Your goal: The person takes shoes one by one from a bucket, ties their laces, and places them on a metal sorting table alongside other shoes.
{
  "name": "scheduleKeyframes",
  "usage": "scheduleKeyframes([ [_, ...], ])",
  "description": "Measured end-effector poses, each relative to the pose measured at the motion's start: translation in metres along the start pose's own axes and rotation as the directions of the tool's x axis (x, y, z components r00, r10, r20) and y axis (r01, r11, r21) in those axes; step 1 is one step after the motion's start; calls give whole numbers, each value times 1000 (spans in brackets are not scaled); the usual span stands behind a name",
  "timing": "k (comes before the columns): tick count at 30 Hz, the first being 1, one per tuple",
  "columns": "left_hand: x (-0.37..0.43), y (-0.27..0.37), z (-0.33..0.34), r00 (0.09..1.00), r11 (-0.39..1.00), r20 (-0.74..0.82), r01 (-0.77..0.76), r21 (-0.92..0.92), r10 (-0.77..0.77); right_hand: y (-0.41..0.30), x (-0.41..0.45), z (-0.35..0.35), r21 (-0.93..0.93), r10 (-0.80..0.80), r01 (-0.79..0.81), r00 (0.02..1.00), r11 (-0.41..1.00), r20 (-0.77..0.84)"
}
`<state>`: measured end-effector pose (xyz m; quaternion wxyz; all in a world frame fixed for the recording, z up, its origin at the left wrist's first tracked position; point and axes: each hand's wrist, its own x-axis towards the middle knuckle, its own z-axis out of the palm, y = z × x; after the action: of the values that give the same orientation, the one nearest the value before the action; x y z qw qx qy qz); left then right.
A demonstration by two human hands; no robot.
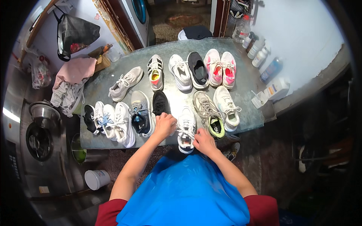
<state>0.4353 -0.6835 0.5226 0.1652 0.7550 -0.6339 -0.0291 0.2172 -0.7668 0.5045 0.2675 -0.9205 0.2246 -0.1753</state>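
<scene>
A white lace-up sneaker (186, 120) stands at the near edge of the metal-topped table (107, 82), its heel towards me. My left hand (165, 124) has its fingers closed at the left side of this shoe, on its white shoelace. On the other side, my right hand (204, 141) is at the lace and collar; its fingertips are partly hidden, so its hold is unclear. A black shoe (160, 102) lies just beyond my left hand. Right of the white sneaker is a beige sneaker with a lime-green heel (208, 110), its laces loose.
Several shoes stand in two rows, among them a grey-blue sneaker (140, 106) and a pink-and-white sneaker (214, 66). Bottles, including a blue one (271, 69), line the right wall. Pink cloth (75, 70) hangs over the left side. A white bucket (97, 179) is on the floor.
</scene>
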Motion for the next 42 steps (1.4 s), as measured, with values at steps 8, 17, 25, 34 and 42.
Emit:
scheduleKeyframes([
  [8,-15,26,-13,972,942,-168,106,-319,-166,27,-52,26,264,347,-379,924,887,160],
  [17,-71,68,58,525,87,758,839,-537,-387,19,-11,43,67,428,-536,738,842,522],
  [25,-68,81,80,644,409,568,765,-497,-512,42,8,53,237,317,-430,861,871,397],
  [34,-14,61,78,623,107,439,644,-757,-647,39,81,37,-31,297,-301,910,953,290],
  [42,-93,116,79,703,-143,376,369,-918,-604,6,22,8,386,90,-190,961,903,262],
])
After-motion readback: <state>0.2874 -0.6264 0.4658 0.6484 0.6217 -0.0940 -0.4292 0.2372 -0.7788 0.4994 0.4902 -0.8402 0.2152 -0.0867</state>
